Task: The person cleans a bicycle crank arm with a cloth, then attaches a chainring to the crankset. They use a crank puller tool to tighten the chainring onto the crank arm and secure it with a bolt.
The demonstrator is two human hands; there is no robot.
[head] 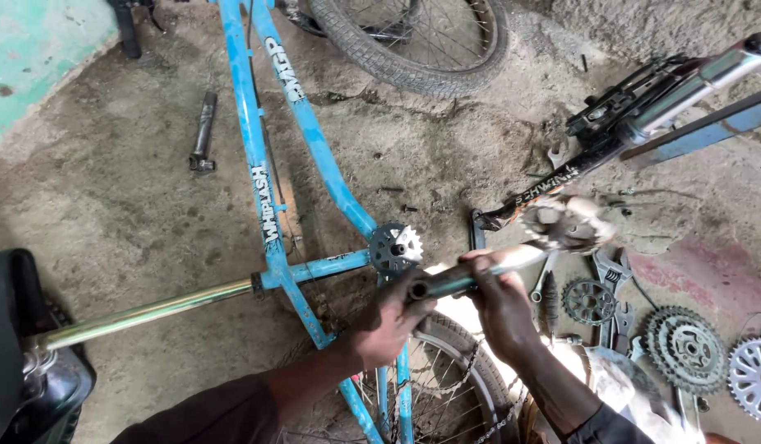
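Note:
A blue bicycle frame (261, 177) lies on the dirt floor, its small sprocket (395, 245) near the middle. My left hand (388, 325) and my right hand (499, 296) both grip a dark metal tube (458, 279) that slants up to the right. The tube's far end reaches a blurred sprocket part (565, 222) beside a black bicycle frame (553, 182). Under my hands is the blue frame's rear wheel (454, 370) with its chain.
Several loose sprockets (684, 345) and wrenches (615, 275) lie on the ground at right. Another wheel (413, 41) sits at the top. A black saddle (18, 345) on a shiny seat post (150, 312) is at left. A short metal tube (203, 131) lies on the floor.

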